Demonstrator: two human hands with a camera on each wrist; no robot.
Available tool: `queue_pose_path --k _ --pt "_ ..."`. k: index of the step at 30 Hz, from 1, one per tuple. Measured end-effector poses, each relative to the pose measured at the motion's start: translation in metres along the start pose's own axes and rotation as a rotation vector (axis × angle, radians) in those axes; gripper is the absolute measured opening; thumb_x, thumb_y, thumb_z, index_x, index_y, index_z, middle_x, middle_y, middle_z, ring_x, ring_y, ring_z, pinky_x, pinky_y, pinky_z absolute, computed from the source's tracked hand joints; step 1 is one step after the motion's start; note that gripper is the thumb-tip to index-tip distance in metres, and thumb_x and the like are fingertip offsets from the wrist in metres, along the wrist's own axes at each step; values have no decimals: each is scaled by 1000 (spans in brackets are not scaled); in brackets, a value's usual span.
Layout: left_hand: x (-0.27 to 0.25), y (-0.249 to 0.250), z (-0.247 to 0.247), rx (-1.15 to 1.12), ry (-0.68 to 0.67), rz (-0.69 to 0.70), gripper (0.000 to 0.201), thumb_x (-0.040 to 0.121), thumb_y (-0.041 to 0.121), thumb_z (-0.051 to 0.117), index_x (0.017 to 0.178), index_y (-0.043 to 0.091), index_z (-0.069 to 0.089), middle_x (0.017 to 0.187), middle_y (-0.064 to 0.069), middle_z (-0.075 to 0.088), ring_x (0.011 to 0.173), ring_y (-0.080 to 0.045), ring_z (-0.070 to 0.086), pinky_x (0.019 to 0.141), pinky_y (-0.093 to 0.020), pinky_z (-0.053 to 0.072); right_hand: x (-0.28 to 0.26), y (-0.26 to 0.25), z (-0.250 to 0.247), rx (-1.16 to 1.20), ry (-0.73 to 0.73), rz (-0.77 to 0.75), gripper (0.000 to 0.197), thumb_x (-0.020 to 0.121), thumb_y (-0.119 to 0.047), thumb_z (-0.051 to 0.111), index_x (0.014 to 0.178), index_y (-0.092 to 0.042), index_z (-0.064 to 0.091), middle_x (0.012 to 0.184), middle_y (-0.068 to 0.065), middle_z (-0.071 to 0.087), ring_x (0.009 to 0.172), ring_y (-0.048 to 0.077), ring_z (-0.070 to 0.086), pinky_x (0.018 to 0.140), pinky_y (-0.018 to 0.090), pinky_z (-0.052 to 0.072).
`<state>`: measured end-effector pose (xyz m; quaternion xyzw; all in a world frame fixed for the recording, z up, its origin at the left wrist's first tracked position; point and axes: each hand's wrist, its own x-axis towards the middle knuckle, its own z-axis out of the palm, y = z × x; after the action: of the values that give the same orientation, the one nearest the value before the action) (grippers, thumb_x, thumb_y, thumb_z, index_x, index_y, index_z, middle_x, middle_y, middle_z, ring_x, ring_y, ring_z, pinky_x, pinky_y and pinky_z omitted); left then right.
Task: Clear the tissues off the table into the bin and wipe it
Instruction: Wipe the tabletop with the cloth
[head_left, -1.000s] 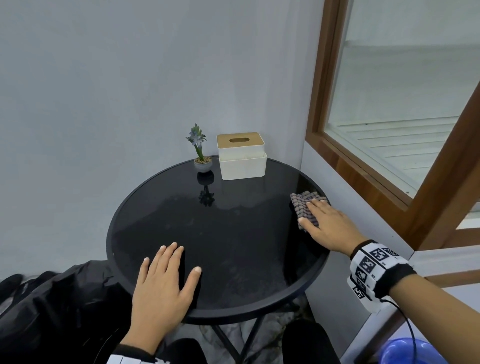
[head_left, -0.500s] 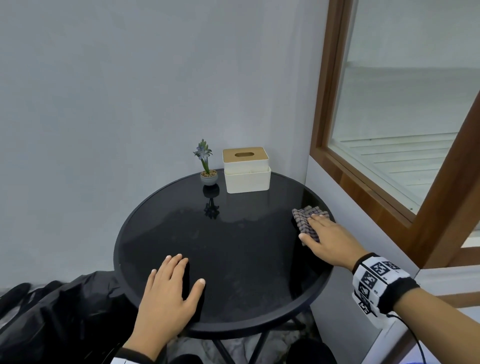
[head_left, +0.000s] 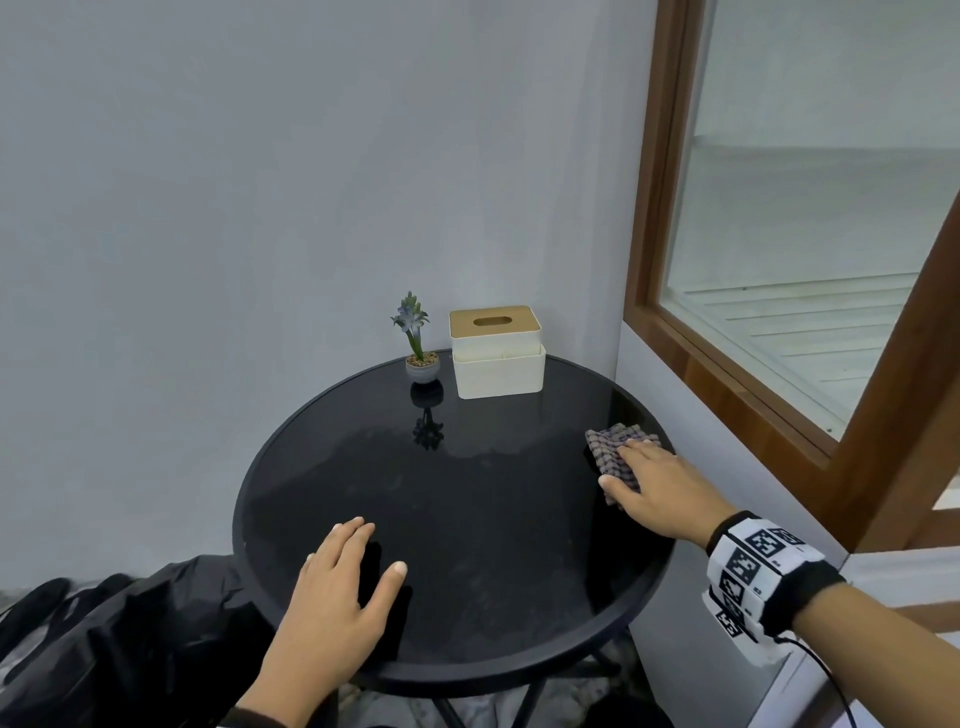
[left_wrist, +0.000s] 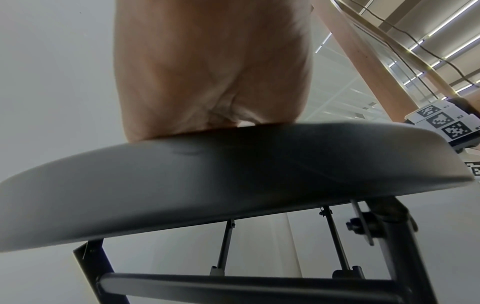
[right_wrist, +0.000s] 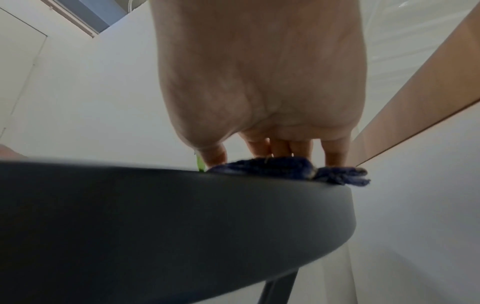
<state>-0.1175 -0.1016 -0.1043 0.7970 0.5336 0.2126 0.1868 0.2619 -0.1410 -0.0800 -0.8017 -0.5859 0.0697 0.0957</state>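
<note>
A round black glass table stands in a corner. My right hand lies flat on a checked cloth at the table's right edge, fingers straight and pressing it down. From below, the right wrist view has the cloth under my fingers on the table rim. My left hand rests flat on the near left part of the glass, fingers spread and holding nothing. Only its palm above the table edge appears in the left wrist view. No tissues are visible on the table.
A small potted plant and a white tissue box with a wooden lid stand at the table's far side by the wall. A black bin bag sits low at the left. A wood-framed window fills the right.
Both hands stay in place on the table. The view has tilted upward, so the table sits lower in the picture.
</note>
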Motion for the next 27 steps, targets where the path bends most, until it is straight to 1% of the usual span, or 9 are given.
queue_pose_path --k 3,7,11,13,15,17,20,23,27 --pt "7 -2 -5 -36 -9 0 66 93 52 50 149 21 36 156 11 29 144 -11 28 117 -31 25 0 -5 -7 50 13 -6 69 95 -61 36 149 -19 37 156 4 38 144 23 35 118 41 34" --pt "28 8 -17 -48 -5 41 65 92 51 52 147 20 38 153 7 36 140 -13 36 110 -24 28 3 -19 -23 139 39 -14 69 94 -59 45 149 -19 35 154 3 41 139 22 41 113 41 40" --pt "64 27 -32 -63 26 89 63 92 50 55 146 20 41 147 5 44 132 -13 46 107 -28 38 17 -34 -41 185 68 -57 74 92 -59 49 151 -20 31 158 2 35 144 21 35 116 41 35" --pt "78 31 -37 -67 -13 97 64 91 50 56 145 20 42 145 4 48 126 -9 50 104 -29 43 29 -40 -51 175 78 -71 76 91 -60 50 152 -19 30 158 2 34 144 21 35 116 42 35" --pt "88 30 -44 -38 -85 94 67 90 50 57 146 20 40 146 4 47 127 -9 51 105 -29 44 42 -45 -60 159 81 -74 77 91 -59 51 152 -18 29 159 3 34 144 22 35 116 41 35" --pt "100 29 -54 -3 -113 98 68 89 51 58 147 20 39 146 3 48 129 -10 50 106 -29 43 56 -51 -68 161 81 -77 77 91 -58 53 152 -16 30 158 5 36 143 23 38 115 41 37" --pt "129 40 -65 45 -78 130 68 89 52 57 146 18 39 144 1 51 128 -13 51 106 -33 44 76 -57 -76 171 90 -76 73 91 -56 56 148 -14 37 151 8 45 136 25 46 110 40 42" --pt "165 57 -59 49 -52 155 69 89 52 57 146 16 39 142 -3 52 127 -16 53 106 -36 45 99 -59 -80 166 94 -71 68 90 -54 58 140 -10 45 140 10 55 124 26 54 102 38 47" --pt "212 77 -40 57 -41 177 70 89 51 59 145 15 40 141 -4 54 124 -18 54 105 -35 43 128 -61 -80 162 74 -40 68 89 -55 59 137 -8 47 137 11 56 120 28 56 98 39 48"
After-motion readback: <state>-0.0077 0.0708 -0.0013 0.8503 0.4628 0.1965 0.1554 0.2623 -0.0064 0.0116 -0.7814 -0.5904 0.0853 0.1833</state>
